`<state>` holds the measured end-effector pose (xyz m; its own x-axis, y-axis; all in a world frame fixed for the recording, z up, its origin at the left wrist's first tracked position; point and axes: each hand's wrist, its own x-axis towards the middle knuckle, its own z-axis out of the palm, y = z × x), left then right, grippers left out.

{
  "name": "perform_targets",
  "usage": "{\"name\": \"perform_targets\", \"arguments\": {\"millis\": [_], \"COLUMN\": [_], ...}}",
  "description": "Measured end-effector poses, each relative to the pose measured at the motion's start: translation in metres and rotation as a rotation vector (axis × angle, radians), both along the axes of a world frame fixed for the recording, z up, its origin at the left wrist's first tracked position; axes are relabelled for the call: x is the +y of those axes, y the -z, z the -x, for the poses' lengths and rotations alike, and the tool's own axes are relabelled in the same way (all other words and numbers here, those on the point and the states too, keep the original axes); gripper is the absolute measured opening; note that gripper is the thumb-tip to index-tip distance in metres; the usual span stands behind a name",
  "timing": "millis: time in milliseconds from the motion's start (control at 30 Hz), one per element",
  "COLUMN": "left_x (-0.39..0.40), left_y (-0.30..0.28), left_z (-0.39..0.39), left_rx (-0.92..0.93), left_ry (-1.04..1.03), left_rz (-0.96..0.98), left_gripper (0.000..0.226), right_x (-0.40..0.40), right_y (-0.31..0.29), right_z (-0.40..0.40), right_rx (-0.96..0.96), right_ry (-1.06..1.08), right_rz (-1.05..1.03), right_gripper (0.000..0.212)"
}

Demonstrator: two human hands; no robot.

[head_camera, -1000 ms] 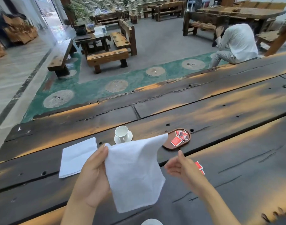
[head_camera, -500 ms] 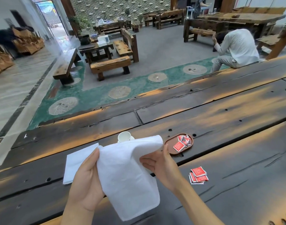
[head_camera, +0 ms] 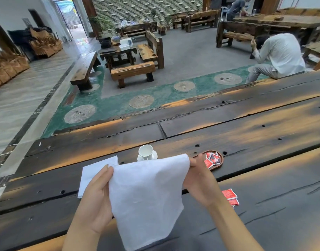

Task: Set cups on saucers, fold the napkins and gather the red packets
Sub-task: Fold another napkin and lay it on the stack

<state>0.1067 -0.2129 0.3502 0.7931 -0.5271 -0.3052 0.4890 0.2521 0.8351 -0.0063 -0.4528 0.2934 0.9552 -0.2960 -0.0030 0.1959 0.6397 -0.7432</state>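
A white cloth napkin (head_camera: pixel 146 196) hangs in the air above the dark wooden table (head_camera: pixel 246 134). My left hand (head_camera: pixel 95 201) pinches its upper left corner and my right hand (head_camera: pixel 199 182) pinches its upper right corner. Behind it a white cup (head_camera: pixel 145 152) stands upright on a white saucer (head_camera: pixel 154 156). A folded white napkin (head_camera: pixel 95 169) lies flat to the left. Several red packets (head_camera: pixel 212 158) lie in a small oval wooden tray (head_camera: pixel 221 161). A few more red packets (head_camera: pixel 230 196) are stacked on the table, right of my right wrist.
The table's far edge (head_camera: pixel 173 109) drops to a green floor strip with round stone slabs. Benches and low tables (head_camera: pixel 132 71) stand beyond. A person in a white shirt (head_camera: pixel 280 57) sits hunched at the far right.
My right hand has taken the napkin's right corner and pulled it out to the right, so the top edge is stretched between both hands. The view has tilted up a little.
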Motion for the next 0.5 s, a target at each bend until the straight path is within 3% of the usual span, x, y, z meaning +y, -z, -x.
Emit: {"name": "perform_targets", "arguments": {"millis": [67,167,267,400,500], "left_x": [0.004,0.006,0.004,0.002,0.004], "left_y": [0.001,0.002,0.003,0.009,0.015], "left_z": [-0.001,-0.001,0.002,0.007,0.009], "left_rx": [-0.107,-0.212,-0.291,-0.356,-0.449], "left_ry": [-0.002,-0.034,-0.139,-0.345,-0.401], "left_rz": [-0.076,-0.131,-0.197,-0.313,-0.403], "left_gripper": [0.033,0.042,0.048,0.012,0.012], "right_x": [-0.004,-0.001,0.001,0.004,0.003], "right_y": [-0.006,-0.022,-0.026,-0.026,-0.025], "right_z": [0.003,0.003,0.002,0.001,0.006], "right_rx": [0.020,0.077,0.125,0.139,0.161], "right_ry": [0.073,0.182,0.302,0.374,0.372], "right_rz": [0.138,0.290,0.312,0.377,0.532], "right_gripper": [0.076,0.050,0.026,0.020,0.031]}}
